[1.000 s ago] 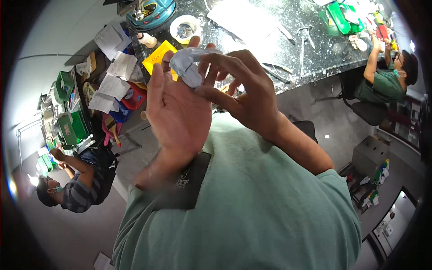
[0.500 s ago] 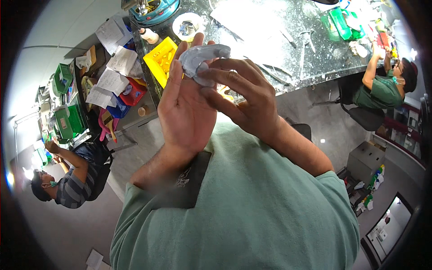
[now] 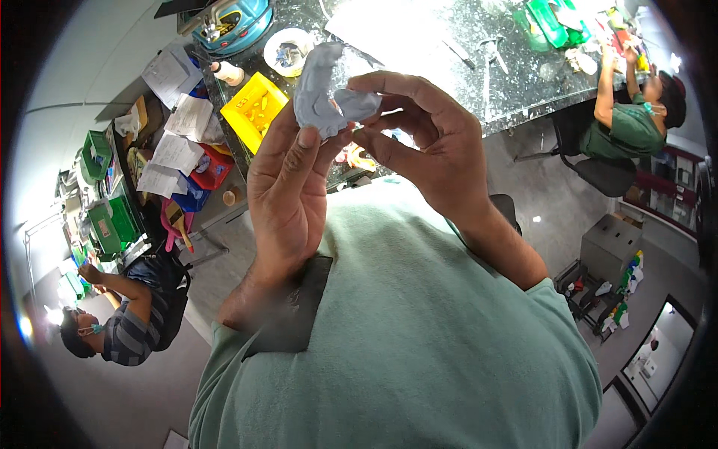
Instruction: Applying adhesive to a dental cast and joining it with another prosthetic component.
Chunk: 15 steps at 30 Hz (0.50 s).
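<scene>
A lumpy, pale grey moulded piece (image 3: 318, 90) is held up over the bench's near edge, with one long lobe upright and a smaller one reaching right. My left hand (image 3: 288, 179) has its fingers and thumb closed on its lower left part. My right hand (image 3: 426, 150) pinches the smaller right lobe with index finger and thumb. Just behind and left of the piece sits a yellow tray (image 3: 238, 116) with small yellow items.
The speckled bench (image 3: 523, 93) carries a white bowl (image 3: 273, 41), a small bottle (image 3: 226, 73), a blue machine (image 3: 232, 22) and metal tools. Papers and bins crowd the left table. Co-workers sit at far left (image 3: 134, 329) and right (image 3: 628, 127).
The grey piece has turned from lying across my open left palm to standing upright. My left fingers have curled round it, and my right hand has shifted onto its right lobe.
</scene>
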{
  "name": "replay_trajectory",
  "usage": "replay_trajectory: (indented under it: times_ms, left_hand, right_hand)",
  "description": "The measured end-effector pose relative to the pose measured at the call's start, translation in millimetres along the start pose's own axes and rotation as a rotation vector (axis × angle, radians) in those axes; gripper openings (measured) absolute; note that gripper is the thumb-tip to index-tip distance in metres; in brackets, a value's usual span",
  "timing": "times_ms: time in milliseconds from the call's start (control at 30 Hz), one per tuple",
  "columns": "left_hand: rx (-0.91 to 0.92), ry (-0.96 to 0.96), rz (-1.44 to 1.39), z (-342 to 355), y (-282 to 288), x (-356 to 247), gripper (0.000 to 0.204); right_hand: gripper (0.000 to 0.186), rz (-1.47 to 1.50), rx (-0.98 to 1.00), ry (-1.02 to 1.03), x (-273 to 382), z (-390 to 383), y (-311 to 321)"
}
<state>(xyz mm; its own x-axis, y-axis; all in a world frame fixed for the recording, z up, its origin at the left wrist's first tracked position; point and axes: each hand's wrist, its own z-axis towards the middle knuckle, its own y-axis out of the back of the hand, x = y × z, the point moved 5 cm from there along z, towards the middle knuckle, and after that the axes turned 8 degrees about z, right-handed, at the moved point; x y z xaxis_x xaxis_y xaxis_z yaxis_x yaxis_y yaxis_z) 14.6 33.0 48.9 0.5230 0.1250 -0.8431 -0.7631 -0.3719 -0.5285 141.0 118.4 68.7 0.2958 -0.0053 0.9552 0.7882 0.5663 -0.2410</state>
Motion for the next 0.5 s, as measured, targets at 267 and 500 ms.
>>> replay_trajectory:
  times_ms: [267, 500]
  left_hand:
    - [0.015, -0.047, 0.027, -2.2, 4.5, -4.5, 0.042]
    - [0.059, -0.014, -0.095, -0.8, 3.3, -6.1, 0.036]
  right_hand:
    - [0.035, -0.048, 0.045, 0.164, 16.6, 1.3, 3.5]
    - [0.032, -0.135, 0.095, 0.259, 19.1, -2.1, 7.0]
